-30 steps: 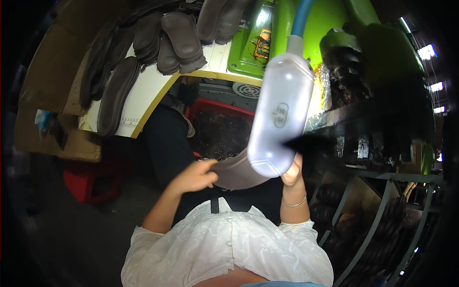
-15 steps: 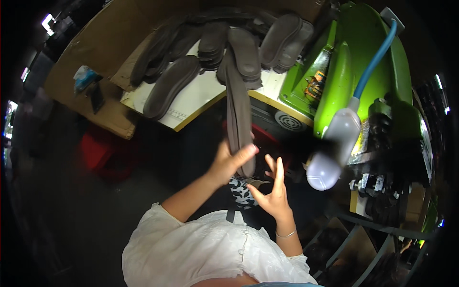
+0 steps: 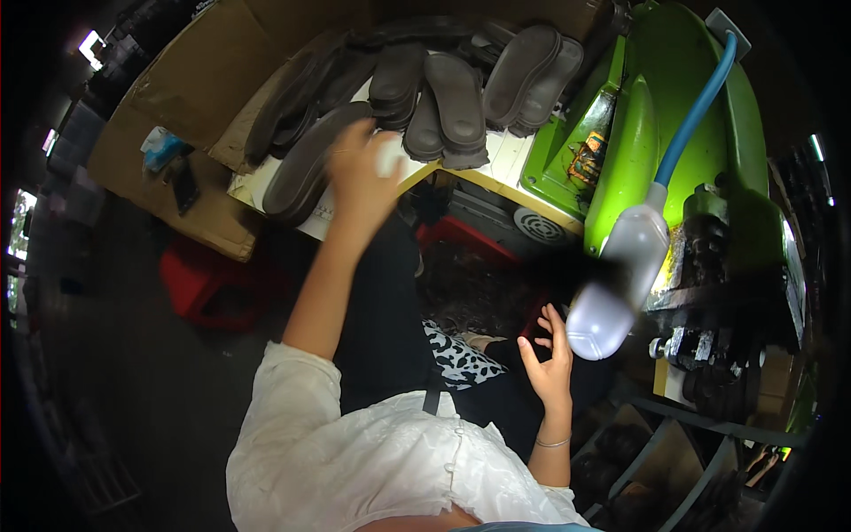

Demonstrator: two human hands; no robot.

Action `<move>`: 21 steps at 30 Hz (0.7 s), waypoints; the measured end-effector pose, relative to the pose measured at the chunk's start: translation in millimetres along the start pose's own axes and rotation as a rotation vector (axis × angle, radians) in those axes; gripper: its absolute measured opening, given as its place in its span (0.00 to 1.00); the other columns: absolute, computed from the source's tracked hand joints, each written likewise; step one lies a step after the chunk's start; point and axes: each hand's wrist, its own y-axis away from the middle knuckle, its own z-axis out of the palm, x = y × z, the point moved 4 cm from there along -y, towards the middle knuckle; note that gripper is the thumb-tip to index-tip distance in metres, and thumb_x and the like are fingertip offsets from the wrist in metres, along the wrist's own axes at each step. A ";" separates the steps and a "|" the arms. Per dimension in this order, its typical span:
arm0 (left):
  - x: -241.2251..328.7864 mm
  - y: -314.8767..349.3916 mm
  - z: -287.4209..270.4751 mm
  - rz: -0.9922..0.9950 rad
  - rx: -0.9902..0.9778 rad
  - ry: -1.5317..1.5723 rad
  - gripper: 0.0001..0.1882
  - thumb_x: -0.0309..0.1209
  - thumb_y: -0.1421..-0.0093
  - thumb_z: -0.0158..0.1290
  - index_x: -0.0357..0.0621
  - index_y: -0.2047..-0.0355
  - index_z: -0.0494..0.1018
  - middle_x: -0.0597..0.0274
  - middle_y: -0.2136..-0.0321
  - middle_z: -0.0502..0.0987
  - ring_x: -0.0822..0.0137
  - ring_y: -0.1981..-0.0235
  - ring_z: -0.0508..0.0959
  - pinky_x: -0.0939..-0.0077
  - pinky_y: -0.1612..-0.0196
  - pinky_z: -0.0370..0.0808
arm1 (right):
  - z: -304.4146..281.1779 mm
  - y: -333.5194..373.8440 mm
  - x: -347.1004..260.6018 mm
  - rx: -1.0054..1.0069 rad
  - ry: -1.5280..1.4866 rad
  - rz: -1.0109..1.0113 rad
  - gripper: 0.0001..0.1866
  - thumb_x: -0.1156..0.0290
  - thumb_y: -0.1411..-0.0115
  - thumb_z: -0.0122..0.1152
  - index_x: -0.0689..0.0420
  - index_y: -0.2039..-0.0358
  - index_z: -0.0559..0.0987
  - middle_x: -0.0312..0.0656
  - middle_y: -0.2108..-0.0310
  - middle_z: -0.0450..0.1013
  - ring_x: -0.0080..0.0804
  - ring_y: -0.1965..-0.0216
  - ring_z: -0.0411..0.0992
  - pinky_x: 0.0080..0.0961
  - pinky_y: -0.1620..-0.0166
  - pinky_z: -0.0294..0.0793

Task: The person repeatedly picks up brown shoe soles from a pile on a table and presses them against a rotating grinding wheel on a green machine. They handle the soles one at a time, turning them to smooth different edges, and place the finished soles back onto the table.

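My left hand point(image 3: 362, 182) reaches up to the white tabletop point(image 3: 253, 188), slightly blurred. Its thumb and fingers are apart, with white showing between them, and its fingers overlap the edge of a dark grey shoe sole point(image 3: 301, 182) at the table's left. Right of that hand, more grey soles point(image 3: 456, 102) lie overlapping at the table's front edge. My right hand point(image 3: 551, 368) hangs lower right, open and holding nothing, fingers pointing up beside the translucent lamp head point(image 3: 620, 266).
Further soles point(image 3: 523, 75) lie along the back of the table, against cardboard point(image 3: 177, 80). At the right stands a green machine point(image 3: 683, 89), the lamp's blue neck point(image 3: 696, 115) in front of it. A red stool point(image 3: 199, 284) and a red container point(image 3: 479, 239) sit below.
My left hand has moved up and left from my lap to the table; the long soles it held are out of it. My right hand has shifted right and slightly down.
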 end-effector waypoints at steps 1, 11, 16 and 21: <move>17.3 -4.1 23.3 0.102 -0.055 0.050 0.22 0.25 0.57 0.54 0.45 0.57 0.71 0.47 0.51 0.64 0.49 0.48 0.63 0.59 0.47 0.61 | 1.4 -1.0 -4.0 0.001 -0.007 0.000 0.33 0.76 0.52 0.62 0.59 0.44 0.62 0.48 0.49 0.63 0.34 0.53 0.67 0.25 0.58 0.70; 38.4 -19.5 76.2 0.301 0.033 0.274 0.20 0.23 0.56 0.50 0.42 0.58 0.71 0.56 0.58 0.73 0.55 0.52 0.70 0.56 0.44 0.58 | 11.1 10.2 6.4 0.002 -0.015 -0.032 0.27 0.77 0.51 0.61 0.59 0.48 0.67 0.46 0.51 0.65 0.33 0.53 0.67 0.22 0.60 0.71; 103.9 54.1 -30.9 0.426 0.062 0.644 0.27 0.25 0.65 0.62 0.38 0.60 0.69 0.53 0.60 0.74 0.52 0.57 0.73 0.58 0.51 0.68 | 18.3 12.9 4.2 0.193 0.083 0.010 0.36 0.71 0.55 0.65 0.63 0.45 0.60 0.52 0.49 0.62 0.45 0.50 0.64 0.33 0.53 0.67; 127.5 129.2 -29.1 -0.270 -0.355 1.489 0.37 0.29 0.53 0.61 0.30 0.47 0.54 0.52 0.57 0.67 0.62 0.56 0.70 0.69 0.49 0.65 | 13.9 18.4 14.7 0.374 0.363 -0.151 0.38 0.71 0.59 0.65 0.68 0.48 0.60 0.60 0.53 0.64 0.53 0.55 0.67 0.38 0.53 0.66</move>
